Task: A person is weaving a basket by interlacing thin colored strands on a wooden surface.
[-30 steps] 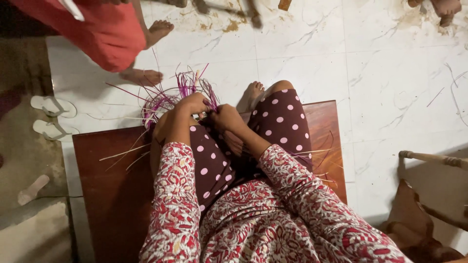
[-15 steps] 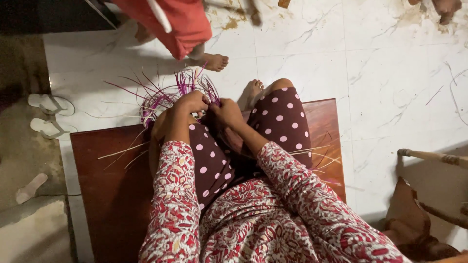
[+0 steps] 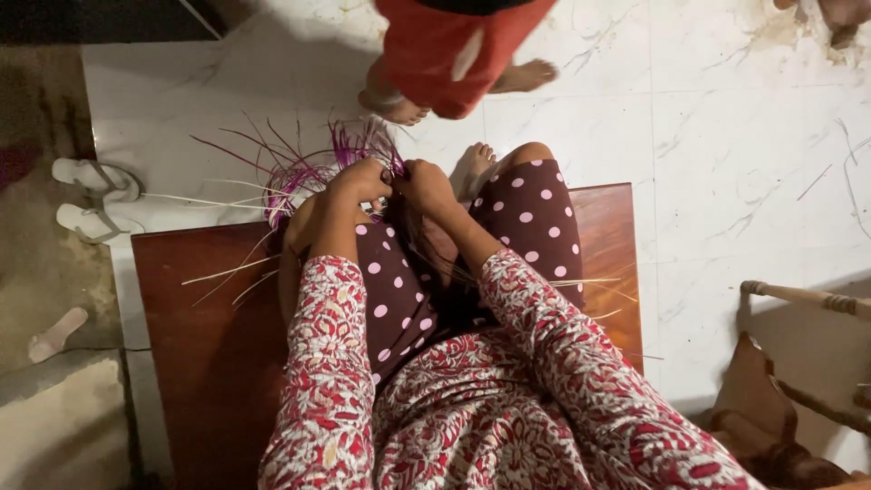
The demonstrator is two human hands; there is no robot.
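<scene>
My left hand [image 3: 360,179] and my right hand [image 3: 425,186] meet above my left knee, both closed on purple strands of a half-woven piece [image 3: 308,177] whose loose purple and pale ends fan out to the left. I sit on a dark wooden bench [image 3: 200,327] in polka-dot trousers, with one bare foot [image 3: 472,168] resting on the white floor beyond my hands. Several pale straw strips [image 3: 227,270] lie across the bench beside my legs.
Another person in red [image 3: 449,45] walks barefoot on the white marble floor just beyond my hands. A pair of white sandals [image 3: 91,200] lies at the left, one more sandal [image 3: 54,334] lower down. A wooden chair [image 3: 807,363] stands at the right.
The person in red has walked from the upper left to the top centre. My hands stay together on the weave, shifting only slightly.
</scene>
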